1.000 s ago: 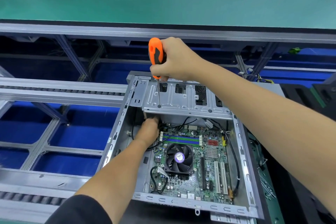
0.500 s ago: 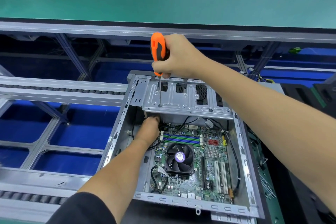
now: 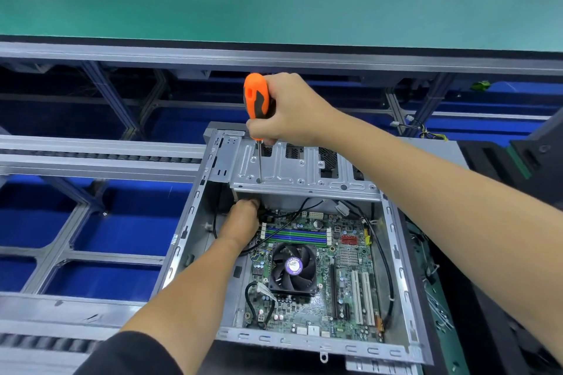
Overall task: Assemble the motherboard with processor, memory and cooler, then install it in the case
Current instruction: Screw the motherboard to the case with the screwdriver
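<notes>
Down at the near edge of the assembly line sits an open grey metal case [image 3: 195, 231], lying on its side with the motherboard [image 3: 341, 289] already flat inside it. On the board a black cooler [image 3: 293, 268] with a round purple label on its fan hub stands near the middle, and the blue and green memory slots [image 3: 297, 236] run across just beyond it. White expansion slots [image 3: 362, 298] lie to the right of the cooler, and a black cable [image 3: 385, 256] loops down the right inner wall of the case.

Across the far end of the case spans a silver drive bracket [image 3: 301, 170]. The person's right hand [image 3: 289, 109] has its fingers wrapped firmly round the orange and black handle of a screwdriver [image 3: 257, 100], held upright, with the thin shaft running straight down and its tip resting on the bracket near its left front corner. The left hand [image 3: 242, 222] reaches into the case under that same corner of the bracket, beside the top left edge of the motherboard; its fingers are tucked out of sight beneath the metal, so I cannot tell whether they are pinching anything.

Beyond the case runs a grey roller rail [image 3: 100, 158] over blue flooring, and further back a long green counter [image 3: 274, 6] stretches across the room.
</notes>
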Demonstrator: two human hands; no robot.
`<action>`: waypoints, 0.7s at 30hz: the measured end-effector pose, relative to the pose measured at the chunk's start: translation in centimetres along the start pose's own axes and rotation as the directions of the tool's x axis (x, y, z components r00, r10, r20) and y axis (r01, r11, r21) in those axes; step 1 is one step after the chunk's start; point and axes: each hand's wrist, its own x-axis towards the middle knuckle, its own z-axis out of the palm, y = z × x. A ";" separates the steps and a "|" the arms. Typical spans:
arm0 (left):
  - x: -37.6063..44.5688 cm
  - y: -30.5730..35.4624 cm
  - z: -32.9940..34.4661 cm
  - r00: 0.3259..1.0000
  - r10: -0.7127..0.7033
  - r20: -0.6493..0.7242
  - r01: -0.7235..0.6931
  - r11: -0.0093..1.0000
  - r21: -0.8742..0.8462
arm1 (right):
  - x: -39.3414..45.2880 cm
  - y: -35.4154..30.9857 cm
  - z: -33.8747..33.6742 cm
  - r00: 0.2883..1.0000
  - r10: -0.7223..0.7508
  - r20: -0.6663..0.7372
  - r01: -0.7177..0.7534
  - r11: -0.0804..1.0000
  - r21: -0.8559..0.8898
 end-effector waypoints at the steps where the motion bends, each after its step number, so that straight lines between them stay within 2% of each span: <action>1: 0.0 0.0 0.0 1.000 0.003 0.004 -0.003 1.000 0.004 | 0.1 0.0 0.0 1.000 0.004 0.004 -0.004 1.000 0.000; 10: -0.2 0.1 -0.1 1.000 0.008 0.006 -0.009 1.000 0.021 | 0.5 -0.2 0.2 1.000 0.022 0.008 -0.022 1.000 -0.013; 16: -0.1 0.1 0.0 1.000 -0.005 0.004 0.005 1.000 0.013 | 0.9 -0.4 -0.4 0.995 0.089 0.036 -0.088 0.996 -0.016; 21: 0.1 0.0 0.2 1.000 -0.010 0.003 0.010 1.000 -0.009 | 0.8 -1.0 0.1 0.997 0.055 0.049 -0.052 0.996 -0.077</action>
